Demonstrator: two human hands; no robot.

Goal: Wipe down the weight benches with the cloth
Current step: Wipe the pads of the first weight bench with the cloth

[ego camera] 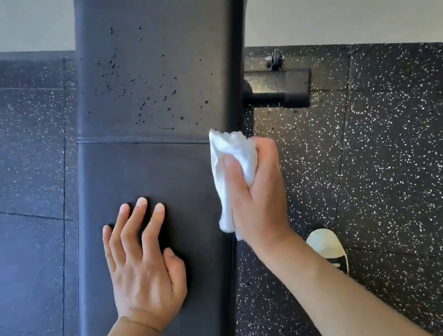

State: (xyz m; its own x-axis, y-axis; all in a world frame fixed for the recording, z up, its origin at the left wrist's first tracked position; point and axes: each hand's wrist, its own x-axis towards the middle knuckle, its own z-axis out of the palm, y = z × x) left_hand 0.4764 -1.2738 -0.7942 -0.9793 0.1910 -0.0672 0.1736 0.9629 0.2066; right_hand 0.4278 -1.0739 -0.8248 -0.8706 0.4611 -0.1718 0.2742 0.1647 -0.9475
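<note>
Bench (139, 166) black padded vinyl, droplets; right hand (256, 191) grips crumpled white cloth (229, 149).

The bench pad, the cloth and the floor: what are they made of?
Bench pad: likely smooth black vinyl or leather; stitched seam, droplets beading. Cloth: soft white fabric or paper towel, crumpled in the right hand. Floor: probably rubber tiles, speckled white, with joints.

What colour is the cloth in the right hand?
White; the cloth, bunched in the right hand, shows clearly in the head view.
</note>
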